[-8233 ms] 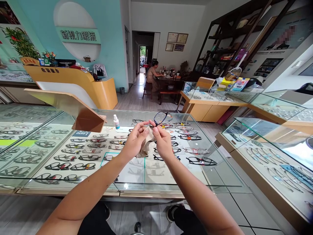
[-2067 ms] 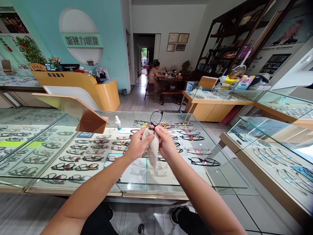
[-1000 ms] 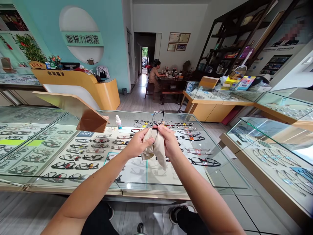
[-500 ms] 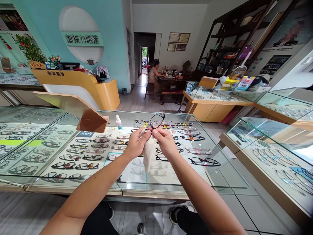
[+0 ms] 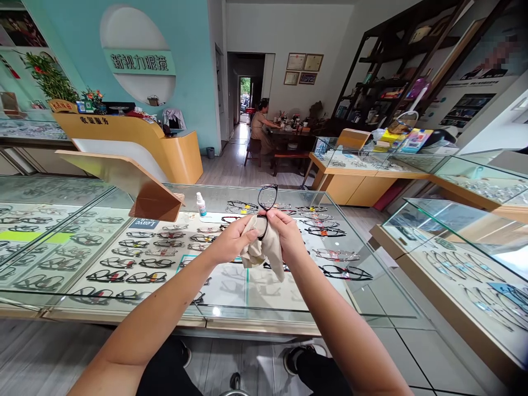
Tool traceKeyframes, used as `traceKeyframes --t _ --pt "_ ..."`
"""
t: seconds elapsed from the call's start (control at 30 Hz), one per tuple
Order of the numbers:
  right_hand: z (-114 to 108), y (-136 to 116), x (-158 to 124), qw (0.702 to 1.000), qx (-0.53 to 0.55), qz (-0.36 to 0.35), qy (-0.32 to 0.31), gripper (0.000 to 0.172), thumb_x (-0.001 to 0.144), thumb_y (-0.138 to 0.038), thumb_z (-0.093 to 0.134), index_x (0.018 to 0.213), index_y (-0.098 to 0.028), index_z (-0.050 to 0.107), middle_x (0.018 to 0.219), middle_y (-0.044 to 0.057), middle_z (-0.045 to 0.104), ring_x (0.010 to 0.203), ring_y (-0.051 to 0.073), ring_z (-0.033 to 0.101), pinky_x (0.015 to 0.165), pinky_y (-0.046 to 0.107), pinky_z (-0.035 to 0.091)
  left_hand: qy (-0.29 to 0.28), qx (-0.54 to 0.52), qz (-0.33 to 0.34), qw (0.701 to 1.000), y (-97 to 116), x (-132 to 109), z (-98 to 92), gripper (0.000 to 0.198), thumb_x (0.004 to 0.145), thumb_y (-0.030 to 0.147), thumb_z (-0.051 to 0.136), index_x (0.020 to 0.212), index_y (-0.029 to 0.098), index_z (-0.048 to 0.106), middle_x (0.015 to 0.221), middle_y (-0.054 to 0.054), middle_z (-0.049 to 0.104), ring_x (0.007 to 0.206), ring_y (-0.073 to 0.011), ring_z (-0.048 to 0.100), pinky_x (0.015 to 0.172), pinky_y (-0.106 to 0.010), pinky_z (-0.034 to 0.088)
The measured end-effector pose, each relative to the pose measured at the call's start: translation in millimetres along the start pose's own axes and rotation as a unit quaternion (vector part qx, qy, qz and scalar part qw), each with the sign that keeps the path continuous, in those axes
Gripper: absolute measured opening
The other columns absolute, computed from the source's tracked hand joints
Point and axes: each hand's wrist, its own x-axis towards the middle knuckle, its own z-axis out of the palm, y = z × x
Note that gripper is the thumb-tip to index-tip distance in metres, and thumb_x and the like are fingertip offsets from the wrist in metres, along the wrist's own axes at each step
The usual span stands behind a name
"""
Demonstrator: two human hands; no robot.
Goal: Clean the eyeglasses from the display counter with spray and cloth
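Note:
Above the glass display case (image 5: pixel 284 300), both my hands meet around a dark-framed pair of glasses (image 5: pixel 268 197) and a beige cloth (image 5: pixel 256 254). My left hand (image 5: pixel 233 239) is closed on the cloth, which it presses over the lower lens. My right hand (image 5: pixel 291 236) pinches the glasses near the bridge, with part of the cloth bunched against its palm. One lens sticks up above the fingers; the other is partly covered by cloth. Behind my left hand, a white spray bottle (image 5: pixel 201 205) stands on the glass top.
Rows of eyeglasses (image 5: pixel 142 264) lie inside the case under the glass. A tilted wooden-framed mirror or board (image 5: pixel 152 198) stands on the left. Another glass case (image 5: pixel 462 275) is at my right. Beyond, a person (image 5: pixel 260 126) sits at a dark table.
The glasses have turned more upright and shifted slightly right. The cloth, earlier hanging narrowly below my fingers, is now spread and wrapped around the lower lens.

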Motion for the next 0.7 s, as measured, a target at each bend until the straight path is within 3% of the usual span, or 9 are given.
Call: traceKeyframes --t 0.13,0.37,0.47,0.57,0.7 --pt "3 1 0 1.000 0.013 0.012 -0.005 0.044 0.064 -0.056 0.103 0.085 -0.022 0.083 0.098 0.003 0.081 0.072 0.015 0.062 0.065 0.029 0.050 0.023 -0.005 0.004 1.000 -5 2 2.3 0.062 0.091 0.068 0.080 0.123 0.015 0.070 0.105 -0.008 0.072 0.093 -0.0203 0.064 0.085 -0.029 0.052" --pt "5 12 1 0.999 -0.007 -0.001 -0.033 0.044 0.067 -0.061 0.101 0.083 -0.024 0.083 0.092 0.002 0.080 0.074 0.016 0.057 0.072 0.031 0.049 0.130 -0.019 -0.007 0.991 -8 3 11.3 0.054 0.085 0.066 0.086 0.087 0.017 0.064 0.077 0.000 0.062 0.070 -0.0138 0.053 0.065 -0.026 0.044" --pt "4 17 1 0.998 -0.031 -0.021 -0.047 0.042 0.071 -0.062 0.099 0.082 -0.025 0.083 0.093 0.002 0.080 0.074 0.015 0.055 0.075 0.030 0.049 0.166 -0.017 -0.003 0.986 -7 3 14.4 0.057 0.087 0.071 0.082 0.084 0.018 0.064 0.073 0.000 0.060 0.067 -0.0135 0.051 0.062 -0.026 0.041" --pt "4 19 2 0.997 -0.042 -0.039 -0.055 0.040 0.071 -0.060 0.100 0.081 -0.026 0.083 0.092 0.001 0.078 0.075 0.015 0.055 0.078 0.030 0.050 0.177 -0.023 0.003 0.984 -6 4 15.6 0.064 0.088 0.081 0.074 0.087 0.017 0.066 0.074 -0.001 0.063 0.066 -0.0135 0.050 0.063 -0.027 0.041" --pt "3 15 2 0.998 -0.026 -0.037 -0.039 0.038 0.071 -0.058 0.100 0.082 -0.026 0.083 0.099 0.002 0.078 0.081 0.017 0.059 0.082 0.032 0.053 0.155 -0.032 -0.008 0.987 -5 6 13.2 0.070 0.088 0.087 0.068 0.076 0.019 0.057 0.069 0.001 0.056 0.066 -0.0129 0.046 0.066 -0.027 0.041"
